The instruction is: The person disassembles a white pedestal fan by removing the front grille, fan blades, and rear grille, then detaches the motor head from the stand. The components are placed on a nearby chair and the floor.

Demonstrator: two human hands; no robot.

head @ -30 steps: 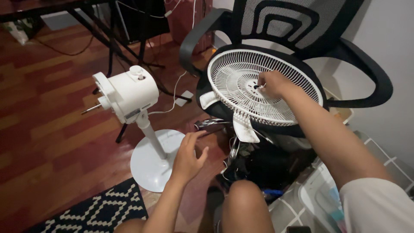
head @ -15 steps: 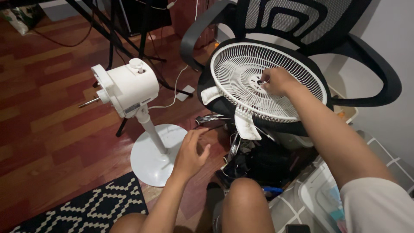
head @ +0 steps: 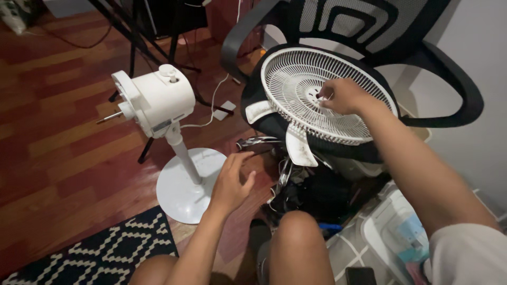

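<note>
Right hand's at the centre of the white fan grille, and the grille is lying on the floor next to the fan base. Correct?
Not quite. The right hand is at the centre of the white fan grille, but the grille rests on the seat of the black office chair, not on the floor. The head view shows it. The fan base stands on the wooden floor to the left.

fan grille (head: 296,84): white plastic | floor (head: 58,126): glossy wood | chair back (head: 364,21): black mesh

Reddish wooden floor (head: 63,132), patterned black-and-white rug (head: 100,248), black mesh office chair (head: 369,21), pale wall (head: 475,47).
</note>
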